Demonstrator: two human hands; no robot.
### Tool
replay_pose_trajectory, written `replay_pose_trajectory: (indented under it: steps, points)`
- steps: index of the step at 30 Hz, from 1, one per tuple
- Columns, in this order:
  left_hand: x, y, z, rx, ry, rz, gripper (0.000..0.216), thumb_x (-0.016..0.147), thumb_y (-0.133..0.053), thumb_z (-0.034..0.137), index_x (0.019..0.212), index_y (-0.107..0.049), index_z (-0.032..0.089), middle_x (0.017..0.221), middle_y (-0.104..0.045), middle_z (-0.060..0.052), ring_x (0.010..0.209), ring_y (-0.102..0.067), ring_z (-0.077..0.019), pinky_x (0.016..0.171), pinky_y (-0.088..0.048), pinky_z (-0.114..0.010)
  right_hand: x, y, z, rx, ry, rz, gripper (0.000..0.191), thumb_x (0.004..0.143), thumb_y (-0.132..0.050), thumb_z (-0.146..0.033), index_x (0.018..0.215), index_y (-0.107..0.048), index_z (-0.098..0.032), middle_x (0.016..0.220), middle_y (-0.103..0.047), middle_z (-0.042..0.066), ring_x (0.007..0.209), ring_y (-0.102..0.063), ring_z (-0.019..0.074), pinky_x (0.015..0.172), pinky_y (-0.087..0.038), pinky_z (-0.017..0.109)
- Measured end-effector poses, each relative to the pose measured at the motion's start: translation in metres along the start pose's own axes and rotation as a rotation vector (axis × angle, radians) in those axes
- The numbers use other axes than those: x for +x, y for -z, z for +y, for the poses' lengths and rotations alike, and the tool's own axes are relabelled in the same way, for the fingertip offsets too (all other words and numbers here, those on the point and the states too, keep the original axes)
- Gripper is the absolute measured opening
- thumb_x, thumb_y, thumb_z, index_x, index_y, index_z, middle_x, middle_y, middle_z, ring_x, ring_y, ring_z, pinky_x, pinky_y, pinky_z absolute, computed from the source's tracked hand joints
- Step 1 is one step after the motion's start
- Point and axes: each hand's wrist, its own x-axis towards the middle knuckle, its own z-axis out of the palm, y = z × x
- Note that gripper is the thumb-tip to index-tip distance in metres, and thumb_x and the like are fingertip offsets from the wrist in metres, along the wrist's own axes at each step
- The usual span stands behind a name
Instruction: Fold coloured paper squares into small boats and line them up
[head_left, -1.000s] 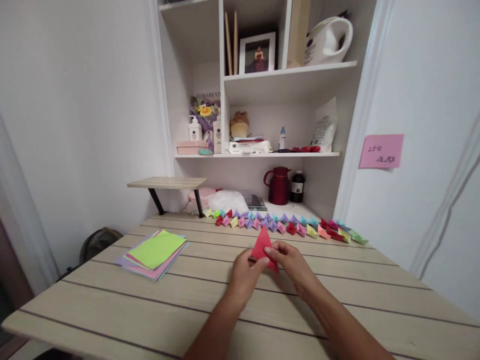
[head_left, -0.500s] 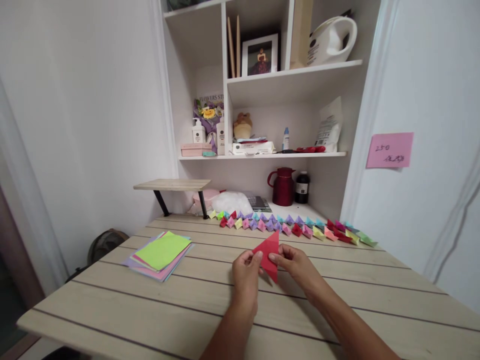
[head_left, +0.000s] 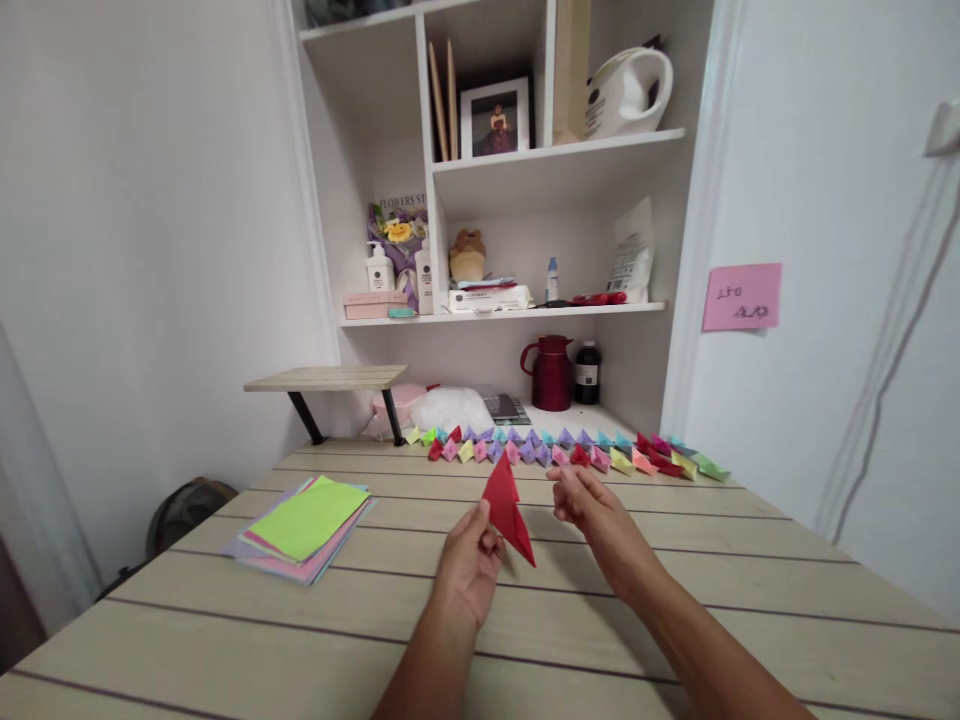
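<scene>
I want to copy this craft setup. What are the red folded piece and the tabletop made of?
The red folded piece, pinched in the left hand, looks like thin matte paper: sharp creases, flat colour. The tabletop looks like pale wood planks or a wood-look laminate: faint grain, dark grooves between boards.

Your right hand [head_left: 581, 497] has let go of the red folded paper [head_left: 507, 508], fingers now open just beside it toward the row of folded paper pieces [head_left: 562, 453], your left hand [head_left: 471, 560] alone pinching the paper, its tip turned upright and narrower.
</scene>
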Motion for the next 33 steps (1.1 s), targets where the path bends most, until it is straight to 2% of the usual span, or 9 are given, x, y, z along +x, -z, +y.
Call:
replay_pose_trajectory:
  steps: [4,7,11,14,17,25,33]
  points:
    - [0.005,0.006,0.010,-0.067,0.062,-0.015,0.028,0.067,-0.081,0.023,0.068,-0.054,0.015,0.051,-0.039,0.010,0.043,-0.036,-0.0013,0.049,-0.041,-0.014,-0.002,0.001,-0.008,0.132,-0.027,-0.014,0.040,0.082,-0.058,-0.055,0.111,-0.057,-0.028,0.089,-0.054,0.000,0.077,-0.055,0.0157,0.079,-0.045,0.032]
    - [0.005,0.006,0.009,-0.116,0.124,-0.061,0.029,0.068,-0.081,0.024,0.069,-0.054,0.015,0.053,-0.042,0.009,0.042,-0.037,-0.0006,0.048,-0.042,-0.014,-0.006,-0.003,-0.012,0.067,-0.021,-0.107,0.046,0.081,-0.060,-0.053,0.119,-0.054,-0.030,0.101,-0.056,0.002,0.089,-0.058,0.0188,0.086,-0.044,0.035]
    - [0.001,0.004,0.005,-0.113,0.237,-0.176,0.029,0.064,-0.084,0.022,0.071,-0.056,0.014,0.056,-0.046,0.009,0.041,-0.037,0.0002,0.049,-0.043,-0.016,-0.013,-0.010,-0.017,-0.015,0.003,-0.200,0.054,0.077,-0.065,-0.051,0.123,-0.053,-0.028,0.107,-0.056,0.004,0.098,-0.057,0.0219,0.089,-0.044,0.036]
    - [-0.002,0.002,0.004,-0.077,0.270,-0.234,0.028,0.063,-0.084,0.022,0.073,-0.059,0.013,0.053,-0.044,0.010,0.040,-0.035,0.0004,0.051,-0.045,-0.017,-0.016,-0.013,-0.020,0.013,0.017,-0.300,0.050,0.079,-0.065,-0.049,0.121,-0.055,-0.025,0.104,-0.059,0.005,0.100,-0.056,0.0227,0.089,-0.044,0.036]
    - [-0.003,0.001,0.006,-0.061,0.259,-0.214,0.029,0.062,-0.084,0.021,0.076,-0.060,0.013,0.057,-0.048,0.009,0.041,-0.037,0.0002,0.050,-0.044,-0.016,-0.017,-0.014,-0.024,0.045,0.047,-0.354,0.045,0.081,-0.062,-0.050,0.117,-0.058,-0.024,0.100,-0.062,0.005,0.097,-0.057,0.0228,0.087,-0.044,0.035]
    - [-0.004,0.001,0.007,-0.036,0.274,-0.228,0.030,0.061,-0.085,0.021,0.072,-0.058,0.013,0.057,-0.050,0.009,0.042,-0.037,0.0000,0.050,-0.042,-0.016,-0.013,-0.012,-0.021,0.054,0.072,-0.332,0.036,0.080,-0.063,-0.049,0.101,-0.063,-0.020,0.090,-0.064,0.004,0.084,-0.058,0.0194,0.080,-0.045,0.034]
    - [-0.006,-0.002,0.008,-0.010,0.286,-0.254,0.028,0.064,-0.083,0.021,0.076,-0.059,0.013,0.057,-0.045,0.009,0.043,-0.035,-0.0001,0.051,-0.040,-0.016,-0.012,-0.011,-0.023,0.046,0.078,-0.296,0.027,0.079,-0.063,-0.043,0.092,-0.064,-0.019,0.087,-0.064,0.003,0.081,-0.057,0.0190,0.078,-0.045,0.033]
